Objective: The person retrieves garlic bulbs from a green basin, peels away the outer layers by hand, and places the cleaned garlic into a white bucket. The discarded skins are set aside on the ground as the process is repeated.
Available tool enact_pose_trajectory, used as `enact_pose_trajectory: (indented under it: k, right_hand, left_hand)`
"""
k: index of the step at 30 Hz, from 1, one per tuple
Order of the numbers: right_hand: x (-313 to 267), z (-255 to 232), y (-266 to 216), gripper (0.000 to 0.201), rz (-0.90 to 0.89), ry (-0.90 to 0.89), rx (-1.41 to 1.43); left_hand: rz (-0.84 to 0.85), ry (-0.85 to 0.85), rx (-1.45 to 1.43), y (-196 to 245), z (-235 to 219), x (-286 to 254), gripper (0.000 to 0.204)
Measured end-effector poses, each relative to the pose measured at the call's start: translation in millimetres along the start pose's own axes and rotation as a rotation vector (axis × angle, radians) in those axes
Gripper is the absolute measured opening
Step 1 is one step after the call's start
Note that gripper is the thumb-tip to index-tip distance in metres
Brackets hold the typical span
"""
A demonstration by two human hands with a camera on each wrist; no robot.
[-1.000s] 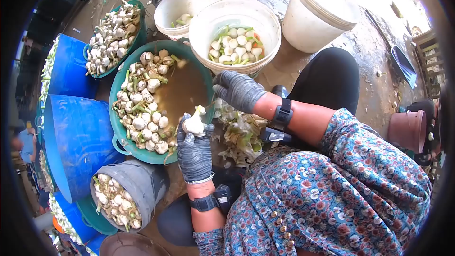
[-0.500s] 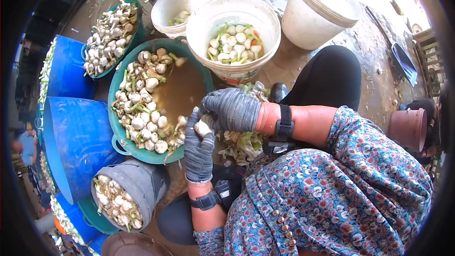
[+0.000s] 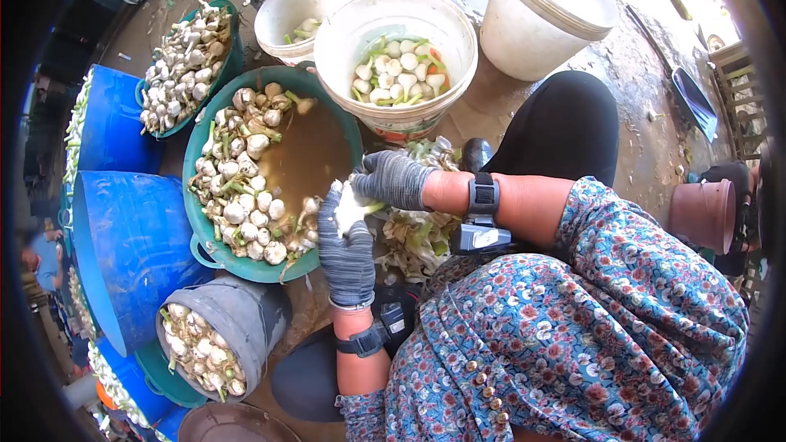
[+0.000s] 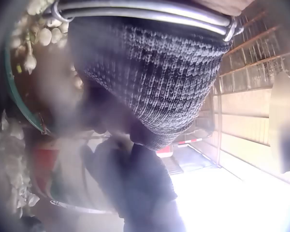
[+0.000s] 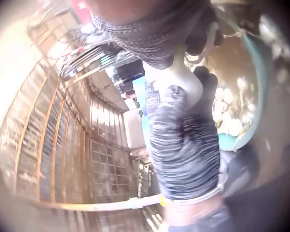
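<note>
In the head view my left hand (image 3: 345, 258), in a grey striped knit glove, holds a white garlic bulb (image 3: 352, 211) with a short green stem. My right hand (image 3: 397, 180), gloved alike, has its fingers curled at the bulb's top. The right wrist view shows the pale bulb (image 5: 186, 86) between the left thumb and fingers, its stem running up to the right fingers. Both hands are over the near edge of a green tub (image 3: 194, 237) with unpeeled garlic bulbs (image 3: 237, 211) and brown water.
A white bucket (image 3: 454, 102) with peeled bulbs in liquid stands beyond the tub. Skins and leaves (image 3: 417, 237) lie below my right hand. Left are blue barrels (image 3: 139, 254) and a grey bucket (image 3: 266, 311) of garlic; a lidded white bucket (image 3: 532, 33) stands at the back right.
My right hand has come in from beside the white bucket to the bulb in my left hand. The bulb's stem has turned from pointing up to pointing right.
</note>
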State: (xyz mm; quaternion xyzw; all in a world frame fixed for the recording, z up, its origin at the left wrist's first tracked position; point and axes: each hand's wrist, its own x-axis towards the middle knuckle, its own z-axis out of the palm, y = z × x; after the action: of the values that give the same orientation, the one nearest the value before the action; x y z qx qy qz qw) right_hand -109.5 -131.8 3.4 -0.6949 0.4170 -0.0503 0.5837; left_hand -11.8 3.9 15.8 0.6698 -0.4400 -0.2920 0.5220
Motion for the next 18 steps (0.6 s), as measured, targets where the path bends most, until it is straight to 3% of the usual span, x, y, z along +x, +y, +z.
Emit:
enact_pose_trajectory:
  k: [1, 2, 3, 4, 5, 6, 8, 9, 10, 11, 13, 14, 15, 17, 18]
  right_hand:
    - [6, 7, 12, 0.027, -0.002, -0.001, 0.001]
    - [17, 19, 34, 0.027, -0.115, -0.071, -0.022]
    - [21, 26, 47, 0.027, -0.231, -0.144, -0.045]
    - [1, 23, 34, 0.024, -0.248, -0.077, -0.078]
    - [4, 35, 45, 0.021, -0.316, -0.126, -0.248]
    - [-5, 31, 33, 0.021, -0.328, -0.136, -0.258]
    - [-14, 21, 20, 0.021, -0.345, -0.149, -0.268]
    - [-11, 15, 18, 0.022, -0.325, -0.261, -0.348]
    - [-9, 9, 15, 0.023, -0.302, -0.374, -0.427]
    - [-9, 3, 12, 0.023, -0.305, -0.378, -0.429]
    - [-15, -10, -3, 0.024, -0.259, -0.196, -0.625]
    - [-18, -12, 1, 0.025, -0.382, -0.061, -0.41]
    - [-20, -13, -7, 0.025, -0.39, -0.073, -0.414]
    - [-28, -17, -28, 0.024, -0.411, -0.116, 0.03]
    - [-24, -10, -25, 0.02, -0.483, -0.051, -0.078]
  left_hand:
    - [-0.095, 0.032, -0.123, -7, -1, -1, 0.048]
    - [-0.184, 0.122, -0.348, -19, -2, -1, 0.041]
    - [-0.182, 0.125, -0.345, -21, -4, 2, 0.041]
    - [-0.327, 0.182, -0.627, -23, -5, 6, 0.036]
    - [-0.47, 0.238, -0.912, -26, -8, 9, 0.032]
    - [-0.503, 0.113, -1.001, -33, -13, 11, 0.027]
    - [-0.544, 0.175, -1.046, -33, -11, 11, 0.028]
    - [-0.59, 0.229, -1.092, -31, -9, 12, 0.028]
    - [-0.599, 0.284, -0.951, -23, -7, 9, 0.025]
    - [-0.597, 0.289, -0.952, -23, -4, 7, 0.025]
    - [-0.415, 0.34, -0.598, -29, 0, 2, 0.034]
    - [-0.396, 0.305, -0.49, -43, -2, 3, 0.041]
    - [-0.256, 0.302, -0.343, -59, 3, 3, 0.042]
    - [-0.401, 0.115, -0.363, -49, 10, 5, 0.044]
    - [-0.481, 0.01, -0.806, -41, 15, 14, 0.043]
